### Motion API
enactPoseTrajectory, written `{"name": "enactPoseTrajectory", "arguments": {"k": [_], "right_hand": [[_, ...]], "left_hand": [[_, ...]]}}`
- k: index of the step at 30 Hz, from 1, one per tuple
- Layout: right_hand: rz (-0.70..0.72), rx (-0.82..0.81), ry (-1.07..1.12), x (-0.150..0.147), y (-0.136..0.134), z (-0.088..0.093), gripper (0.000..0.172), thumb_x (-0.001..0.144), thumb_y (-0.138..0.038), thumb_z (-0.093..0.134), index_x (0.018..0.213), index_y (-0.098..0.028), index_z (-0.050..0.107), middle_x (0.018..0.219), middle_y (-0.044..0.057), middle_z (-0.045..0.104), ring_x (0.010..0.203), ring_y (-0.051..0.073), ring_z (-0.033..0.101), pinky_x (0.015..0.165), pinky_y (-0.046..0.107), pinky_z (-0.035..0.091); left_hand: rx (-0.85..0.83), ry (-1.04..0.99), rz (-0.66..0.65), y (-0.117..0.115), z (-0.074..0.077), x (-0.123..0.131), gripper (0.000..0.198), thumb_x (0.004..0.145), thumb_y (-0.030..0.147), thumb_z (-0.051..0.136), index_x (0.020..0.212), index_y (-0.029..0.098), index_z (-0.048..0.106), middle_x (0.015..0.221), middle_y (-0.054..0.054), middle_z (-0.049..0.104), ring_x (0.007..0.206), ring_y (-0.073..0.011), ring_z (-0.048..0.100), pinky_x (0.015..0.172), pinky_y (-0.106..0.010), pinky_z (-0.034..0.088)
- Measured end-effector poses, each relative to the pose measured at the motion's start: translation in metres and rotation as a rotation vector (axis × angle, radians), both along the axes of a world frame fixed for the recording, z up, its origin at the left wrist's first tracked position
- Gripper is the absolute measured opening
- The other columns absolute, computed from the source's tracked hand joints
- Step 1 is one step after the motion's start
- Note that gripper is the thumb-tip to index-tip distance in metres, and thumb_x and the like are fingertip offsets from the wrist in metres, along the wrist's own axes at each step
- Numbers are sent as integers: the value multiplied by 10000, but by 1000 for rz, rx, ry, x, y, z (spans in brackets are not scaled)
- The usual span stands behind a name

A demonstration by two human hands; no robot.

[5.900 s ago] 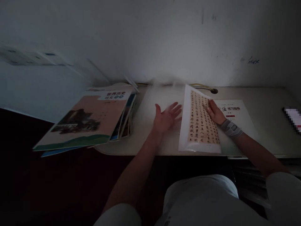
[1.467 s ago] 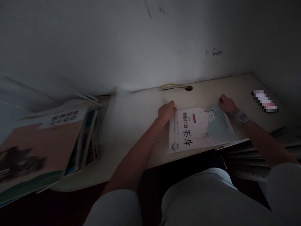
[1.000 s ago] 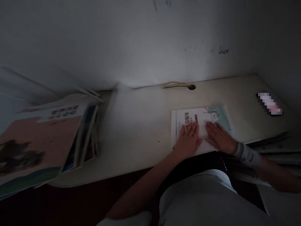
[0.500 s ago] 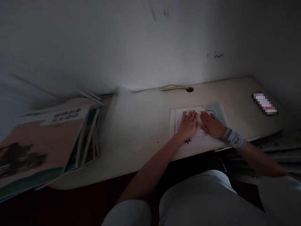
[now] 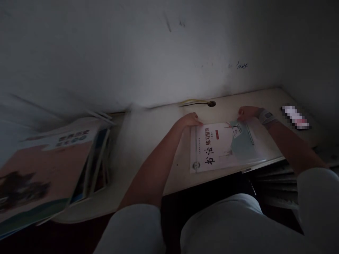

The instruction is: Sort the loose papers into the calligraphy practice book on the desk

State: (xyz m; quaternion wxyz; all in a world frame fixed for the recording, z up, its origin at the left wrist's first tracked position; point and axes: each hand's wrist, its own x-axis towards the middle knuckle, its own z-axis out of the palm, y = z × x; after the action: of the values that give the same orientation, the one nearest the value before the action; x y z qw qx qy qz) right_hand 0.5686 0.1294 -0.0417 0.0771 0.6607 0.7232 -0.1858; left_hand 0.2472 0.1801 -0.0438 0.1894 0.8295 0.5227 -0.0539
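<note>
A thin book point(image 5: 219, 150) with a white and teal cover and dark characters lies sideways near the front edge of the desk. A clear, shiny plastic cover seems to wrap it, reaching past its right side. My left hand point(image 5: 191, 120) is closed at the book's far left corner, thumb against the edge. At the far right corner, my right hand point(image 5: 249, 113) has its fingers curled in on the far edge. A grey band with a watch-like face sits on my right wrist. The fingertips of both hands are partly hidden.
A stack of large books point(image 5: 50, 162) fills the left of the desk point(image 5: 148, 151). A phone point(image 5: 296, 117), its screen blurred out, rests at the far right. A yellow cable point(image 5: 194, 101) runs into a hole by the marked wall point(image 5: 159, 63).
Both hands have left the middle of the cover, where they lay flat. They moved apart and away from me to the book's two far corners, and their fingers closed.
</note>
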Motion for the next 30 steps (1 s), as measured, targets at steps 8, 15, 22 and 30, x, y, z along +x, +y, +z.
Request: {"name": "enactPoseTrajectory", "arguments": {"k": [8,15,22,30], "right_hand": [[25,-29,164,15,1,-6,336,655,-367,701,902,-143,659,877,68,685,766,177,609,668,264,425],[65,-95,282,8,-5,9,209,621,-371,690,710,-188,640,755,42,663,745,202,603,654,285,436],[-60,44,628,16,-34,14,283,594,-441,674,663,-187,569,665,12,605,653,158,550,610,284,423],[-532,553,895,-3,-102,20,377,662,-469,629,944,-230,553,647,-16,572,591,145,524,523,267,389]], "left_hand": [[-28,-80,-58,3,-8,-9,582,581,376,661,1112,140,625,1068,-105,658,950,-234,600,775,-265,440],[-68,-177,-55,3,-5,-13,415,522,329,676,899,154,679,870,-70,683,821,-229,598,719,-283,428],[-90,-517,71,-29,-5,-36,217,645,382,591,715,178,610,695,-16,618,663,-152,545,613,-259,409],[-235,-1208,531,-79,9,-41,317,616,334,671,870,189,549,681,31,567,631,-114,547,607,-247,442]]}}
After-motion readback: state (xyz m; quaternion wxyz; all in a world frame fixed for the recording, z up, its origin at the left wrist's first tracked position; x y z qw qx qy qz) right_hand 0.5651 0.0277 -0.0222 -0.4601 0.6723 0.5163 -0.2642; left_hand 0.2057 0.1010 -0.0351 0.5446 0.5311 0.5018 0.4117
